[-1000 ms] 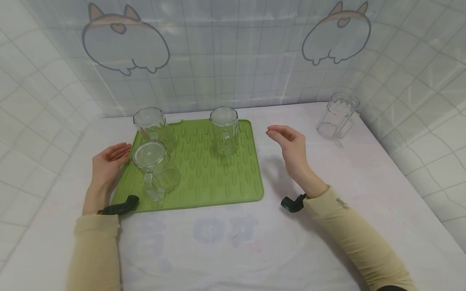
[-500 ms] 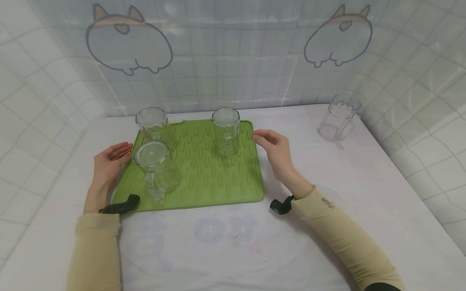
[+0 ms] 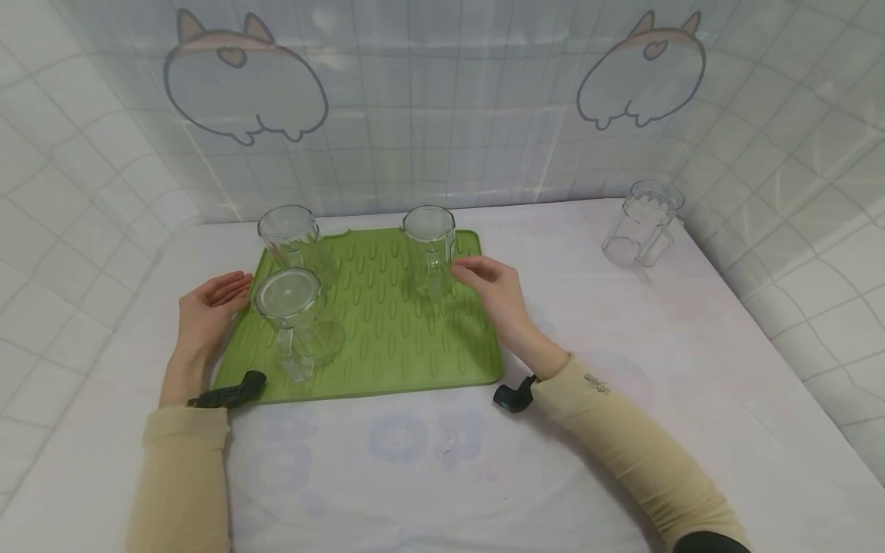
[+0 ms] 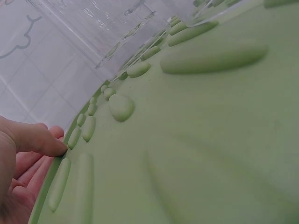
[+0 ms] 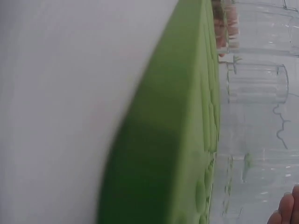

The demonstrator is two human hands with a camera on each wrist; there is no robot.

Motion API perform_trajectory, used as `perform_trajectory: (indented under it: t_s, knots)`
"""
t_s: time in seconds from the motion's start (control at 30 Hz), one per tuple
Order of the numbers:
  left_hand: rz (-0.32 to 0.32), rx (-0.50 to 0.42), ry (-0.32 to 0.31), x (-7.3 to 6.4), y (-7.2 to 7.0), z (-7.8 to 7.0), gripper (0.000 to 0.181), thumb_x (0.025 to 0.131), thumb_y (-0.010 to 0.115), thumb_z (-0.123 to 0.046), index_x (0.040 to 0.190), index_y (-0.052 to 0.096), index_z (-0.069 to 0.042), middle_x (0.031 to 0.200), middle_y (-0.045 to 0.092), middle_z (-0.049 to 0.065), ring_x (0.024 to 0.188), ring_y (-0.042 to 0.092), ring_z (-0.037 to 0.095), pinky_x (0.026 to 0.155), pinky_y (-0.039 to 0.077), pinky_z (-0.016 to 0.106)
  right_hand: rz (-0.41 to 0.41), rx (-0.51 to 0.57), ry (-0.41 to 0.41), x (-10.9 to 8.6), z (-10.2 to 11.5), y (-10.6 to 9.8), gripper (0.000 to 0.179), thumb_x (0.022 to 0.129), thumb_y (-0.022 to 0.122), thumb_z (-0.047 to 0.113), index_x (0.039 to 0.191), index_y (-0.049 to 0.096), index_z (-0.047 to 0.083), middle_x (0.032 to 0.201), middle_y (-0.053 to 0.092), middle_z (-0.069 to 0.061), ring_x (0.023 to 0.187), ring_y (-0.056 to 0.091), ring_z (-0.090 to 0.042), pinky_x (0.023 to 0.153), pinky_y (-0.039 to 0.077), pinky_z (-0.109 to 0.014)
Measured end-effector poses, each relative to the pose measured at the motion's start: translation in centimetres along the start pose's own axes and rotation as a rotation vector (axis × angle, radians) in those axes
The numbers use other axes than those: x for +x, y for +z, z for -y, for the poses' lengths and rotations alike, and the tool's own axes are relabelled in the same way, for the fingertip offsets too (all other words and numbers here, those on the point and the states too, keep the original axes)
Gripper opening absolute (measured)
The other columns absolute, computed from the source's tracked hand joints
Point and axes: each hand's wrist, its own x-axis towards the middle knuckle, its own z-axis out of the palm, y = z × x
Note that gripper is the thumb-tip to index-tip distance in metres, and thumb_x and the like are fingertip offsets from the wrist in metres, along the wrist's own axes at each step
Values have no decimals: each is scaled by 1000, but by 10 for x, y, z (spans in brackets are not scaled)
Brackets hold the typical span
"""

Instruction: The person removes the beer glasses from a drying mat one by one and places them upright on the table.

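A green ridged drying mat lies on the white-covered table, with three clear glass mugs on it. My left hand rests at the mat's left edge; in the left wrist view its thumb touches the edge and the other fingers lie loose outside it. Two mugs, a rear one and a front one, stand just right of that hand. My right hand hovers over the mat's right side, thumb and fingers together, fingertips right beside the third mug. Nothing shows in its grasp.
A fourth glass mug stands apart on the table at the back right, its handle to the right. A tile-patterned sheet with cartoon animals rises behind the table. Dark wrist devices sit on both wrists.
My right hand has moved left from over the table, across the mat's right edge, to the nearest mug. My left hand and the mugs have stayed in place.
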Motion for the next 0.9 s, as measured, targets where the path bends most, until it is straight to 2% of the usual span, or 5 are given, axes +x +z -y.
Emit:
perform_trajectory:
  t_s: [0.2, 0.43, 0.63, 0.9]
  knots:
    - [3, 8, 1, -1, 0, -1, 52, 87, 65, -2, 136, 45, 1, 132, 56, 8, 99, 60, -3, 84, 48, 8, 32, 6, 5, 0, -2, 7, 31, 89, 66, 21, 111, 65, -1, 106, 67, -6, 102, 59, -18, 100, 43, -36]
    - [2, -32, 48, -3, 1, 1, 52, 85, 66, -1, 133, 47, 5, 125, 61, 5, 100, 61, -1, 84, 49, 9, 64, 10, 16, 0, -5, 14, 28, 89, 65, 25, 110, 66, 7, 108, 66, -5, 103, 59, -18, 99, 43, -37]
    - [9, -41, 48, -2, 1, 2, 52, 85, 67, -2, 133, 47, 5, 126, 61, 5, 98, 62, -2, 83, 49, 9, 77, 26, 14, 1, -9, 19, 27, 90, 64, 28, 108, 67, 8, 105, 68, -4, 101, 60, -17, 100, 42, -37]
    - [7, -33, 45, -2, 2, 1, 52, 86, 67, -3, 133, 47, 3, 128, 59, 8, 98, 61, -3, 84, 49, 8, 131, 51, -32, 3, -13, 24, 28, 93, 59, 26, 109, 66, 4, 105, 69, -8, 100, 62, -19, 97, 47, -34]
